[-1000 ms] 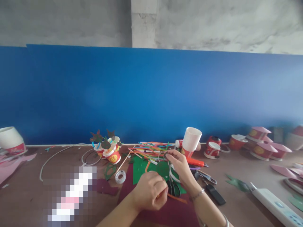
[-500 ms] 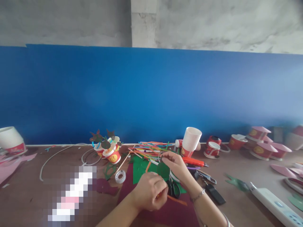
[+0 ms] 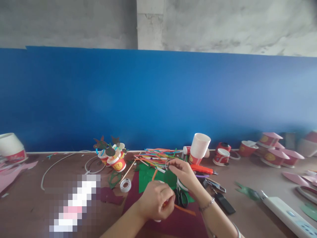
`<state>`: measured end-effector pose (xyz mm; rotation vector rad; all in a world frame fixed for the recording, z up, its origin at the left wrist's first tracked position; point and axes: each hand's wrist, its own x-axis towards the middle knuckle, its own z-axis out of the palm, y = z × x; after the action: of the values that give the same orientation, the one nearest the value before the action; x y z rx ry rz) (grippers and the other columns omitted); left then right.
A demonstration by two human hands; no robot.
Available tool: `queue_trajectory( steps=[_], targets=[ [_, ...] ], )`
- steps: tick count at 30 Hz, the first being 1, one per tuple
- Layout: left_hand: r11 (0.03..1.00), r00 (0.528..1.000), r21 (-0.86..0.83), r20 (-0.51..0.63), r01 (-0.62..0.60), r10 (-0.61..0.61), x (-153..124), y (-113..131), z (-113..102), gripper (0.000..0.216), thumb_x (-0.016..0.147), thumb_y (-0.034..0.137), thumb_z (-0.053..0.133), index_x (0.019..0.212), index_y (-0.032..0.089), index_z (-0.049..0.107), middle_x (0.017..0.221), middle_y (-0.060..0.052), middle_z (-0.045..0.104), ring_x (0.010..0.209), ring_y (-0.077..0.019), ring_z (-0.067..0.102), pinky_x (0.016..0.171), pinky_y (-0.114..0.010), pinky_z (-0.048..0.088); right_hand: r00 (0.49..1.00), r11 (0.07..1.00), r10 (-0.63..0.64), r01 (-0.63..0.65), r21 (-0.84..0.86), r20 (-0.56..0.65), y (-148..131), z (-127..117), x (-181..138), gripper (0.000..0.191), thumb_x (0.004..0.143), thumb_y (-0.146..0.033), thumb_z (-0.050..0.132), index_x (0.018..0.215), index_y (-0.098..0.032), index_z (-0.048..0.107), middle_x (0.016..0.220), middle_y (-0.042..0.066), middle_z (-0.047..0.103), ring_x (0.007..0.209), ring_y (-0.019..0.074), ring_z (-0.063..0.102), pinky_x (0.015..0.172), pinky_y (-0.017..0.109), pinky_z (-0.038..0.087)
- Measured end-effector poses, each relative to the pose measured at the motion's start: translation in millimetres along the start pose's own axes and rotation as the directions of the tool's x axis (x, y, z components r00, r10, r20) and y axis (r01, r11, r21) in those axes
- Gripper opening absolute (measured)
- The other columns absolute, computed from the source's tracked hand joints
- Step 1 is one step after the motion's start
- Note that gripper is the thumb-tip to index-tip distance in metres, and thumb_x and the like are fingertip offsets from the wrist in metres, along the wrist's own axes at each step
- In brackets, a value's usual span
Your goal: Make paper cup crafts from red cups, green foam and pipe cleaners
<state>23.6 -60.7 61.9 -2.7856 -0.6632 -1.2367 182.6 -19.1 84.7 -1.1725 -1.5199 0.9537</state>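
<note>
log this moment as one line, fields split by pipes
left hand: curled, contents unclear | right hand: pinching dark green disc | nearby: black-handled scissors, white tape roll

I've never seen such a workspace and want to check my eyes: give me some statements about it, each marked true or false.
1. A dark-green round flat piece shows just below the fingertips of the right hand. True.
2. The white ring-shaped tape roll lies to the right of both hands. False: the tape roll lies to their left.
3. A thin orange strip shows beside the left hand. True.
4. The silvery chain bracelet is on the left wrist. False: the bracelet is on the right wrist.
5. The tall stack of white cups has its open end up. True.
6. The broad smooth panel behind everything is red. False: the panel is blue.
</note>
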Motion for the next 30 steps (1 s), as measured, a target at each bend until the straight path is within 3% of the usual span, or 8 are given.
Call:
queue_trajectory(
  steps=[13,21,27,30],
  targets=[
    [1.000,1.000,0.012,0.013,0.020,-0.021,0,0,-1,0.012,0.076,0.014,0.046,0.066,0.020,0.048,0.052,0.001,0.052,0.047,-0.0114,0.048,0.049,-0.027,0.031,0.999,0.997,-0.019,0.021,-0.070,0.027,-2,-2,-1,0.022,0.066,-0.025,0.066,0.086,-0.014,0.066,0.071,0.001,0.065,0.065,0.0146,0.057,0.061,0.027,0.044],
    [0.997,0.999,0.075,0.042,-0.007,0.003,0,0,1,0.011,0.074,0.015,0.047,0.065,0.021,0.047,0.052,0.001,0.051,0.046,-0.0119,0.046,0.048,-0.027,0.027,0.999,0.987,-0.049,0.049,-0.152,0.008,-10,1,-5,0.025,0.067,-0.021,0.058,0.091,-0.016,0.062,0.055,-0.007,0.048,0.053,0.0110,0.047,0.055,0.024,0.038],
    [0.995,0.999,0.091,0.020,0.027,-0.029,0,0,2,0.013,0.077,0.017,0.047,0.065,0.020,0.049,0.052,0.001,0.051,0.048,-0.0125,0.048,0.050,-0.025,0.030,1.000,0.996,-0.015,0.013,-0.091,-0.017,-8,3,-4,0.024,0.070,-0.028,0.062,0.090,-0.016,0.058,0.056,-0.005,0.056,0.053,0.0128,0.053,0.054,0.025,0.040],
    [0.992,0.994,0.073,0.019,0.104,-0.106,3,-4,-4,0.016,0.079,0.017,0.045,0.064,0.020,0.050,0.053,0.001,0.052,0.049,-0.0126,0.050,0.051,-0.025,0.031,1.000,1.000,-0.012,0.012,0.006,0.026,-9,1,-2,0.033,0.078,-0.039,0.059,0.101,-0.016,0.059,0.067,0.002,0.066,0.069,0.0186,0.062,0.061,0.028,0.047]
  ],
)
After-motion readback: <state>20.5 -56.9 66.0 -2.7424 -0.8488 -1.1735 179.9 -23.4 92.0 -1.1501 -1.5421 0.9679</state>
